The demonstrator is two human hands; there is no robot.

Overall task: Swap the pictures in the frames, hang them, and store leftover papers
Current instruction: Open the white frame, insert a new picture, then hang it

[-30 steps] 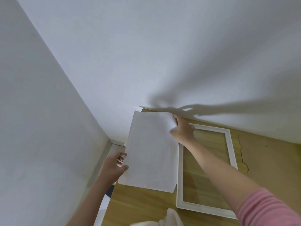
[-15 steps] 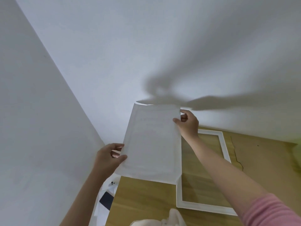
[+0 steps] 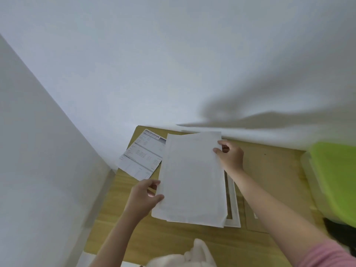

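Note:
I hold a small stack of white papers [image 3: 192,180] above the wooden table [image 3: 154,239], blank backs facing me. My left hand [image 3: 143,199] grips the stack's lower left edge. My right hand [image 3: 230,156] pinches its upper right edge. Under the stack lies a white picture frame [image 3: 234,209]; only its right and bottom strips show. A printed sheet headed "SPECIFICATION" [image 3: 143,155] lies flat on the table at the back left corner, beside the papers.
White walls meet at the table's far left corner. A brown backing board [image 3: 273,170] lies to the right of the frame. A bright green box [image 3: 335,182] stands at the right edge. Pale cloth [image 3: 194,256] shows at the bottom.
The papers have moved right and now cover most of the frame. The printed sheet on the table has come into view at the left. The view has shifted right, showing the green box.

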